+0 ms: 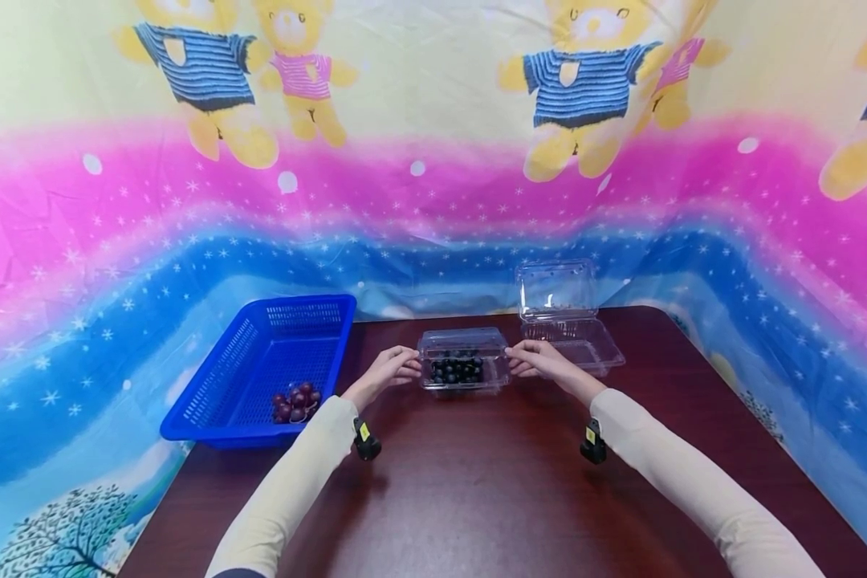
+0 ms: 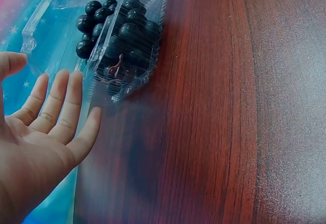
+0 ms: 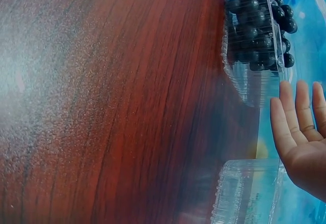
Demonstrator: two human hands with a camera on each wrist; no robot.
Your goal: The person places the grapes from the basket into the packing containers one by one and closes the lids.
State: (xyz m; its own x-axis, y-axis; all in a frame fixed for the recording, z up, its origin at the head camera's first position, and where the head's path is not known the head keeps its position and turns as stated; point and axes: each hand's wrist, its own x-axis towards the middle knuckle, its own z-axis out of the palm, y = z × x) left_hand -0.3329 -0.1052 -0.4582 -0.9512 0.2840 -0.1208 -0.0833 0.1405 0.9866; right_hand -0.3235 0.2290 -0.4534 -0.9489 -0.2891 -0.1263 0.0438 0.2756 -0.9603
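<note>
A clear plastic clamshell box (image 1: 496,374) holds dark round grapes (image 1: 457,370) near the back of the table. Its lid (image 1: 462,337) stands partly raised behind the fruit. At the box's left end is my left hand (image 1: 388,372), fingers nearly straight and their tips at the rim. In the left wrist view the thumb stands apart, near the lid's edge. My right hand (image 1: 542,361) is at the other end; the right wrist view shows its straight fingers (image 3: 287,102) meeting the rim. That view leaves the right thumb out.
On the left a blue plastic basket (image 1: 260,433) holds a small bunch of red grapes (image 1: 296,403). Another clear clamshell box (image 1: 585,341) stands with its lid up behind my right hand. A patterned cloth (image 1: 419,201) hangs behind the brown table (image 1: 462,498).
</note>
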